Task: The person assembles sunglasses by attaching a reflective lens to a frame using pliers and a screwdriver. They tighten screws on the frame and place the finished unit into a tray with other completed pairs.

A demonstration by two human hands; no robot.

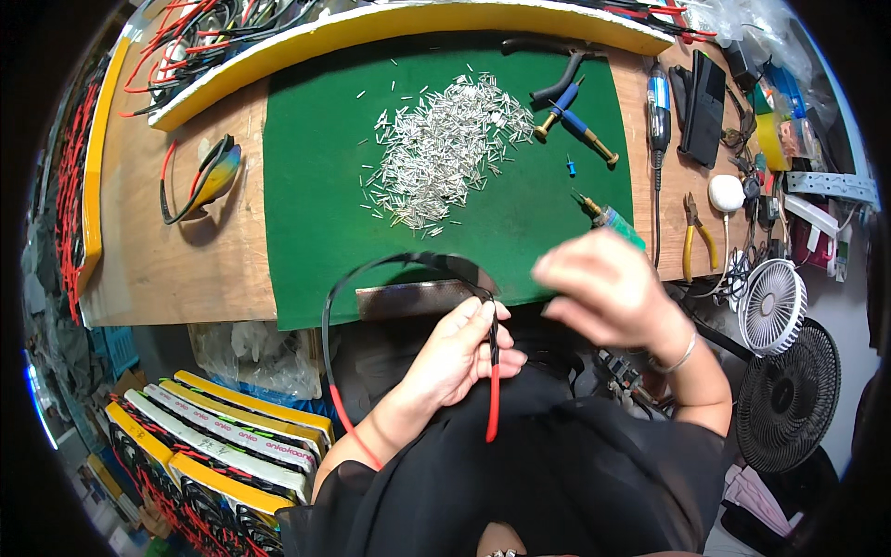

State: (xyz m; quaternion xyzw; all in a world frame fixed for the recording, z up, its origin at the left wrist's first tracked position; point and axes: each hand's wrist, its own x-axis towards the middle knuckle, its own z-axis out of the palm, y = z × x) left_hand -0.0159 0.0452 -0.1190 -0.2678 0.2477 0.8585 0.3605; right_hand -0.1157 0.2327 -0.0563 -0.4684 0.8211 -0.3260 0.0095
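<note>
My left hand (459, 353) grips a black-and-red wire (327, 325) just in front of the bench edge. The wire loops up over the green mat (306, 186), and its red end hangs down below my fingers. My right hand (608, 288) is blurred, raised beside the left hand near the wire's upper bend; I cannot tell whether it touches the wire. A pile of several small silver metal pins (436, 148) lies in the middle of the mat. A flat metal plate (408, 297) sits at the mat's near edge.
Blue-handled tools (575, 116) and pliers (696, 232) lie to the right on the wooden bench, with a small green-bodied tool (608, 220). Sunglasses (204, 176) rest at left. Bundles of red and black wires (204, 28) lie at the back. Two fans (770, 306) stand at right.
</note>
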